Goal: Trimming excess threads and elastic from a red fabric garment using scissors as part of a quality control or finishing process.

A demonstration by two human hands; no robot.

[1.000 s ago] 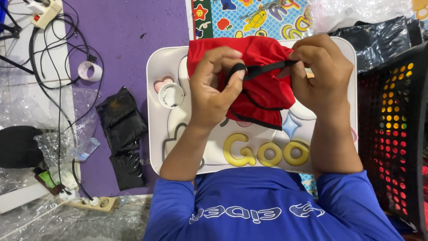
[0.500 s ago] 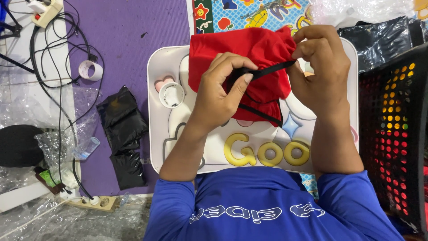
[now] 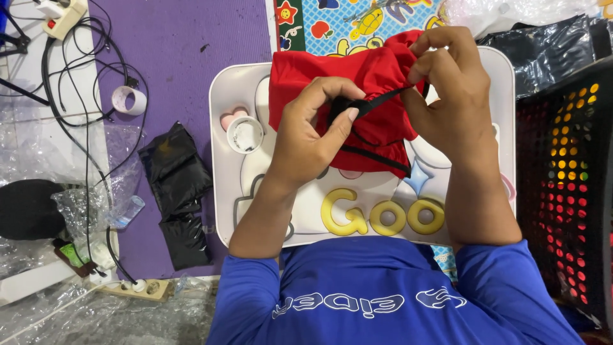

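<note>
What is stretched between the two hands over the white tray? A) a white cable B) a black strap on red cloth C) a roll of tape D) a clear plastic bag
B: the left hand and right hand pull a black strap taut across the red cloth, above the white tray.

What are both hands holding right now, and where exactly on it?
Both hold the red fabric garment: left hand pinches its black elastic strap mid-length, right hand grips the gathered top edge where the strap ends.
</note>
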